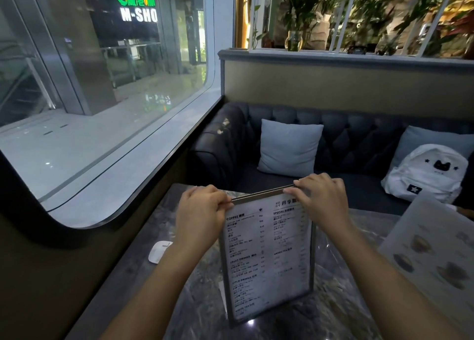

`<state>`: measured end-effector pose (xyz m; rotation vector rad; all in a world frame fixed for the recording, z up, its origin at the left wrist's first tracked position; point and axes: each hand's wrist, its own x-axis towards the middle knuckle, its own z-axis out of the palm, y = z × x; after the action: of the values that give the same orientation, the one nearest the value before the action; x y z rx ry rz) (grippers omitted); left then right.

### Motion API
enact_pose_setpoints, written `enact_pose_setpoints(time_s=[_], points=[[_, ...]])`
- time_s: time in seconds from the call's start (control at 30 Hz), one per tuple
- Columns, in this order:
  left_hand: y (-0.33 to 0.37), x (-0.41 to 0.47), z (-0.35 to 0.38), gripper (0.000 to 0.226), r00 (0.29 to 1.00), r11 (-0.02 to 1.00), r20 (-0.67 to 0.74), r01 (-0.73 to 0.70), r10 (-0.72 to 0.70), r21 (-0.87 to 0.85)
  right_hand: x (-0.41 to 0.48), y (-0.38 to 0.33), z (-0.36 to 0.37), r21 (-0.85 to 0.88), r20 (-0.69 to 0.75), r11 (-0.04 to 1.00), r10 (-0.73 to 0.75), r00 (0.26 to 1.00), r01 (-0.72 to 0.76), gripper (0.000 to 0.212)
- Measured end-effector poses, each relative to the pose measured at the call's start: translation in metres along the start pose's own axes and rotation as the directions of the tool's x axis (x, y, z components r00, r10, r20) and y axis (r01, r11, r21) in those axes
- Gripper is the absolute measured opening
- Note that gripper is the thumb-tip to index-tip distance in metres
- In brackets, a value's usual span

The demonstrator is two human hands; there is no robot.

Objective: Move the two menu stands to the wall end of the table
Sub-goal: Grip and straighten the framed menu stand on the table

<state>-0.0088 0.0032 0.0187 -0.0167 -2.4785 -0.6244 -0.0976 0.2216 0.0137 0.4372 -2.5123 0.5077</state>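
Near the centre of the frame a framed drinks menu stand (268, 260) stands upright on the dark marbled worktop (195, 288), leaning slightly, with both hands on its top edge: the left hand (198, 211) is clenched on the upper left corner and the right hand (322, 198) on the upper right corner, fingers curled over the rim. Judging by its thin, flat panel and metal-looking frame, it should be stiff and fairly light, though top-heavy and liable to swing or tip if carried by one corner; the smooth cover probably gives a slippery hold, so the two-corner grip on the frame looks the sensible place. The second menu stand (433, 250), a pale sheet with pictures of drinks, sits at the right edge of the frame, blurred and tilted, well apart from either hand. A small white object (159, 251) lies on the worktop to the left of centre, on the window side, and could sit in the path if the stand goes that way. Beyond the worktop, in the upper middle, a dark tufted sofa (359, 139) holds a pale blue cushion (289, 147) and a white backpack (425, 173); the big window (102, 96) fills the upper left.
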Motion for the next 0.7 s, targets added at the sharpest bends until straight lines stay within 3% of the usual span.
enact_pose_setpoints(time_s=[0.23,0.7], points=[[-0.003,0.011,0.003,0.008,1.000,1.000,0.013,0.020,-0.020,0.024,-0.005,-0.001,-0.006,-0.029,-0.032,0.999,0.017,0.999,-0.018,0.035],[0.006,0.044,0.018,0.006,0.988,0.990,0.147,0.069,-0.051,-0.125,-0.027,0.004,-0.017,-0.150,-0.148,0.982,0.096,0.984,-0.119,0.037]])
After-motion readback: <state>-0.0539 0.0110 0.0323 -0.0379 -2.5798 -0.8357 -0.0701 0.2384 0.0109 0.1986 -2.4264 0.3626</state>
